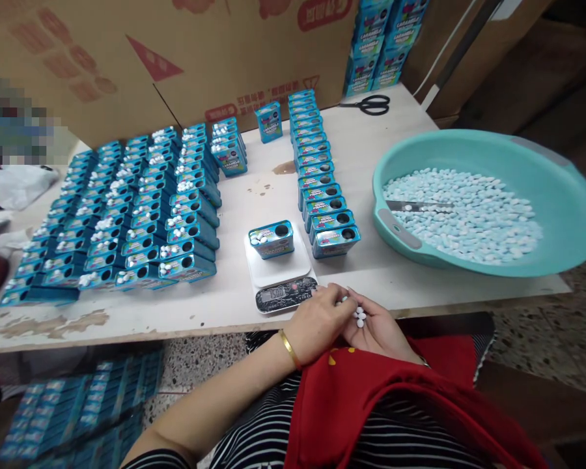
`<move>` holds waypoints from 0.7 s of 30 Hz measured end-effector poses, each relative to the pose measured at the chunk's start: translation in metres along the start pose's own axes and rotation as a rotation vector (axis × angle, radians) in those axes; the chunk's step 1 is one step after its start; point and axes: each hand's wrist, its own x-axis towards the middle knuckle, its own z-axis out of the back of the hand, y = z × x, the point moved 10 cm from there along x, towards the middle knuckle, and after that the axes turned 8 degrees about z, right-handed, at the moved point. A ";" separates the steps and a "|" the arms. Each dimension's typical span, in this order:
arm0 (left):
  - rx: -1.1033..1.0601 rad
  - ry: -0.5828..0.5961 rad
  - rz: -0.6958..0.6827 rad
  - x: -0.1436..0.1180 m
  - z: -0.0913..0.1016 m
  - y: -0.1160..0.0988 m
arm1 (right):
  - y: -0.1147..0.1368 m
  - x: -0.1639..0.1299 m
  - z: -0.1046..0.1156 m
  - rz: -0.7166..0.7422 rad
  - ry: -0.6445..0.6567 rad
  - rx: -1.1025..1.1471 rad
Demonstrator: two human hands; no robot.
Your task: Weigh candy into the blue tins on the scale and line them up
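At the far left edge of the table [224,303], a blurred patch and a white bag [19,184] sit beyond the stock. Next, a large block of blue tins [127,215] lies in packed rows, many showing white candies at their openings. Below the table edge, more blue tins [73,407] are stacked on the floor, blurred. At centre, a small white scale [280,273] carries one blue tin [272,238], lying flat with its round hole facing up. Behind it a single row of tins [320,176] runs back toward a cardboard box [200,52].

Left hand [317,322], with a gold bangle [289,348] at the wrist, is curled, fingertips pressed against the right palm. Right hand [378,329] is cupped palm up at the table's near edge, holding a few white candies [360,316].

To the right, a teal basin [557,195] holds loose candies. Scissors [371,104] lie at the rear.
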 end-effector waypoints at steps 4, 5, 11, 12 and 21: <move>-0.027 -0.023 -0.020 0.002 0.010 0.004 | -0.002 0.003 -0.007 -0.006 -0.054 0.025; -0.037 -0.036 -0.030 0.003 0.015 0.005 | -0.002 0.005 -0.012 -0.007 -0.050 0.024; -0.107 -0.149 -0.053 0.008 0.066 0.020 | 0.002 0.017 -0.068 0.023 0.066 0.022; -0.143 -0.174 -0.053 0.009 0.080 0.024 | 0.003 0.019 -0.077 0.028 0.087 0.030; 0.086 -0.296 0.121 0.030 0.161 0.082 | 0.001 0.028 -0.101 0.017 0.116 0.051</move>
